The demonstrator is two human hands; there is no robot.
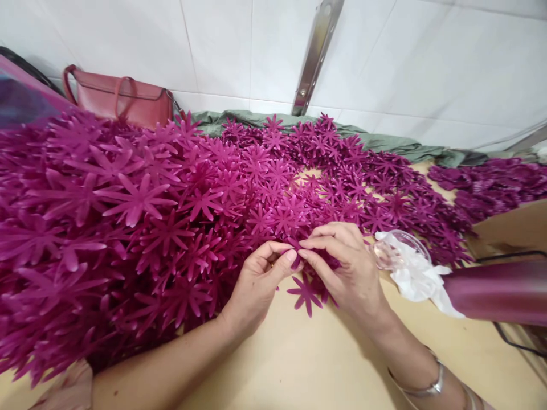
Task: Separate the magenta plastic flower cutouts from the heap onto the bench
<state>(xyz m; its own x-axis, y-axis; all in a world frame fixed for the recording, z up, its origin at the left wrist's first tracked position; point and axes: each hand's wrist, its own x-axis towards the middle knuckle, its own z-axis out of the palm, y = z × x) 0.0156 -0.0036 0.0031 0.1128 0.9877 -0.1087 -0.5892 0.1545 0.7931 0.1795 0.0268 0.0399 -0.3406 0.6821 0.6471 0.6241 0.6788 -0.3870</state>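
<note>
Between my fingertips is a small purple flower-shaped petal piece (294, 261), partly hidden by the fingers. My left hand (260, 279) pinches it between thumb and index finger. From the other side my right hand (344, 262) pinches the same piece with thumb and fingers, touching close to the left thumb. Just below the hands, a loose star-shaped petal piece (306, 295) shows against the tan tabletop (282, 364). A large heap of similar magenta petal pieces (137, 199) rises at the left and runs behind both hands.
Further purple petal pieces (499, 182) lie at the back right. A clear plastic dish with white tissue (416, 279) sits beside a purple cylindrical object (499, 290). Behind the heap stand a red handbag (123, 99), a green cloth (384, 145) and a metal upright (316, 57).
</note>
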